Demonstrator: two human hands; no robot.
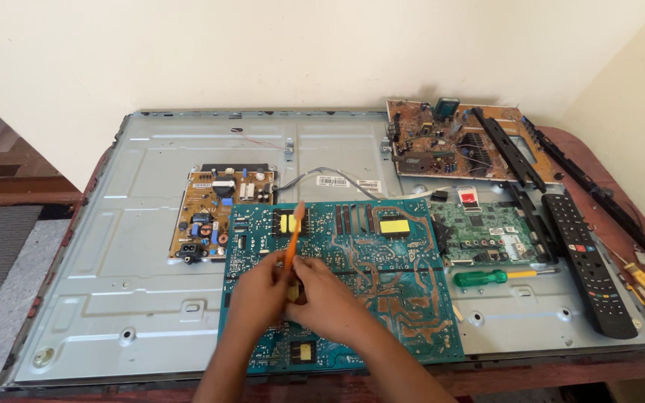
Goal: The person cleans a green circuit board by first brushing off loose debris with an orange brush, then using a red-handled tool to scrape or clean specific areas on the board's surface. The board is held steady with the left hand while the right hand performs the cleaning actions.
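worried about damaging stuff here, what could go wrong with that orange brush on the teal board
The orange brush is worked by both hands, left hand and right hand, on the teal circuit board, which lies loose over the metal panel; it could slide or flex. The green screwdriver beside its edge could get knocked.

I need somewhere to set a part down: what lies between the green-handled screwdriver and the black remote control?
In the head view, between the green-handled screwdriver and the black remote control, only the screwdriver's own shaft and bare grey metal back panel show.
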